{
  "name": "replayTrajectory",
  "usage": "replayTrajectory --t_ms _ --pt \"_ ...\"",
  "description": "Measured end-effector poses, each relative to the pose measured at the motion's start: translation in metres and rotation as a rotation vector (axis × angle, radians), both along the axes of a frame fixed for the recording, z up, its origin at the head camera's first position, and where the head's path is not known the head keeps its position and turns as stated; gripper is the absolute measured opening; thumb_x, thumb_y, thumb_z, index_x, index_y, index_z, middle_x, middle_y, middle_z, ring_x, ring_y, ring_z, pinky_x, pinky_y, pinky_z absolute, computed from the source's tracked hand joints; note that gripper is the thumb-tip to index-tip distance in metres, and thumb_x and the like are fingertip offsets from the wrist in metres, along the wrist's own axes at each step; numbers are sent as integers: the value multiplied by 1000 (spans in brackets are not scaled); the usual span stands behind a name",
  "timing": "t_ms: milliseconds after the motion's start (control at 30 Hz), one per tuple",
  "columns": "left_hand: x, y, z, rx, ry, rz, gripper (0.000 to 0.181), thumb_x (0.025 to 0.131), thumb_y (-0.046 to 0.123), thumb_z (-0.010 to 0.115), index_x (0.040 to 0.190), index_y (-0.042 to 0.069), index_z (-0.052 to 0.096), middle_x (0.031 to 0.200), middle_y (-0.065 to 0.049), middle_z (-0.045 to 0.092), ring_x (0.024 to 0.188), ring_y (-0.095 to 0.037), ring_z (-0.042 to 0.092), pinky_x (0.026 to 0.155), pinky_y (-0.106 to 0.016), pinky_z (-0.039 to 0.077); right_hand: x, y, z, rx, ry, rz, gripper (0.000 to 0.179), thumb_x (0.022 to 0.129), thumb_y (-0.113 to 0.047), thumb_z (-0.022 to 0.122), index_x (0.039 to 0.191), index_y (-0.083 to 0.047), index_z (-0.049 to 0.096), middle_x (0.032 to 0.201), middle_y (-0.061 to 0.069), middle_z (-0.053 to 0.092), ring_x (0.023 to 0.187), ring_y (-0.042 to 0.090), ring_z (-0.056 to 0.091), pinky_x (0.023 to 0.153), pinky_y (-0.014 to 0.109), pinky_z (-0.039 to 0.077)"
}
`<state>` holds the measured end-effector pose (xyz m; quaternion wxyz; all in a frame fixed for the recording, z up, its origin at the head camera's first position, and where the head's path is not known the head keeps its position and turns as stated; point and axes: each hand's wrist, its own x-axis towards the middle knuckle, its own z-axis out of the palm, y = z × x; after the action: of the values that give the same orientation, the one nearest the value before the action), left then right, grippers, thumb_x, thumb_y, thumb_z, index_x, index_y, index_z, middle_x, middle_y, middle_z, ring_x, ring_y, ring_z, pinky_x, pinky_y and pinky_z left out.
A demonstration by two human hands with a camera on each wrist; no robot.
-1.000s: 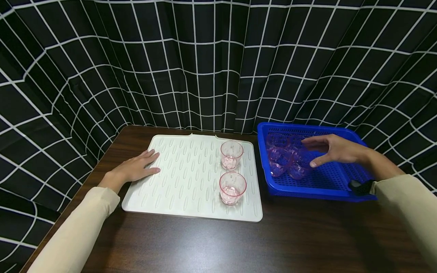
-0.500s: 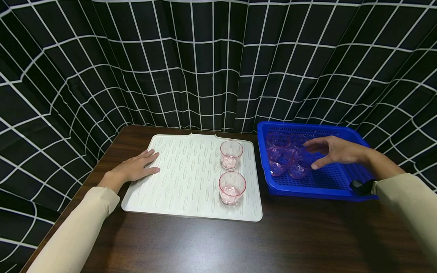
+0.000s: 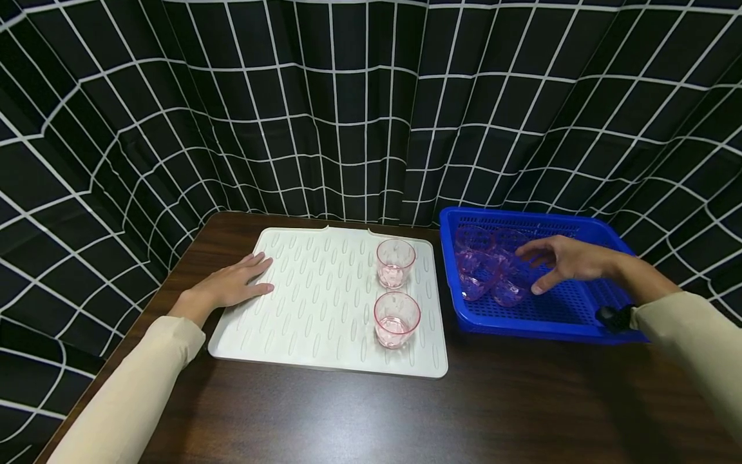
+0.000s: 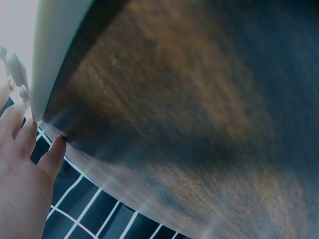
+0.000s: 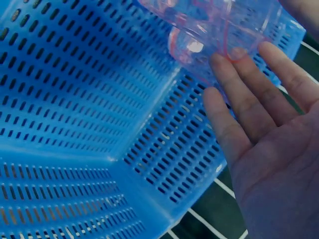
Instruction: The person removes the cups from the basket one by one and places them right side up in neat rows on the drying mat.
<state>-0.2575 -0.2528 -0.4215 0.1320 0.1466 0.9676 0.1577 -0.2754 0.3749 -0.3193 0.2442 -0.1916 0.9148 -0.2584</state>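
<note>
My left hand (image 3: 230, 285) rests flat on the left edge of a white ridged drying mat (image 3: 313, 303), fingers straight and spread. Two clear pink-rimmed cups stand upright on the mat's right side, a far cup (image 3: 396, 263) and a near cup (image 3: 397, 320). Over the blue basket (image 3: 539, 332) my right hand (image 3: 570, 263) hovers, thumb and fingers apart with nothing between them. Several pink clear cups (image 3: 484, 267) lie together in the basket's left part, just left of that hand. In the right wrist view the fingertips overlap the cups (image 5: 204, 30); whether they touch, I cannot tell.
A dark wooden table (image 3: 348, 412) carries the mat and the basket. A black curtain with a white grid (image 3: 324, 129) hangs behind and on both sides. A dark band (image 3: 614, 318) circles the right wrist.
The right hand shifts very slightly, still above the basket with its fingers spread. The left hand and the cups stay in place; the whole view drifts a little.
</note>
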Motion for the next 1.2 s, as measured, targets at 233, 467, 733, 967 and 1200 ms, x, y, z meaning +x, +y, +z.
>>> replayTrajectory --t_ms 233,467,733,967,1200 --pt "-1 0 -1 -3 -10 10 81 98 59 50 158 11 25 165 -18 14 151 -41 9 113 -69 16 -2 -5 -4 -15 -28 16 84 80 -16 84 144 11 37 144 39 39 131 59 39 97 61 46" --pt "-1 1 -1 -3 -11 17 81 98 59 50 158 11 25 165 -18 14 151 -41 8 113 -69 15 -3 -9 -4 -12 -49 16 85 79 -15 85 144 10 37 145 38 38 132 58 37 98 61 46" --pt "-2 0 -1 -4 -6 7 81 97 59 50 158 11 26 165 -18 15 151 -41 9 113 -69 16 1 -9 -3 9 61 10 78 75 -16 87 135 9 44 135 34 50 124 54 49 96 60 48" --pt "-1 1 -1 -9 -4 9 81 97 60 50 158 11 26 165 -18 15 151 -41 9 112 -69 16 9 -8 6 37 143 -30 78 77 -24 87 136 9 48 130 30 57 119 49 55 95 59 49" --pt "1 1 0 -8 -6 14 81 97 60 49 158 11 26 164 -18 15 151 -41 9 112 -70 16 13 -7 17 64 272 -106 80 79 -38 84 138 6 50 129 27 60 117 46 58 95 62 46"
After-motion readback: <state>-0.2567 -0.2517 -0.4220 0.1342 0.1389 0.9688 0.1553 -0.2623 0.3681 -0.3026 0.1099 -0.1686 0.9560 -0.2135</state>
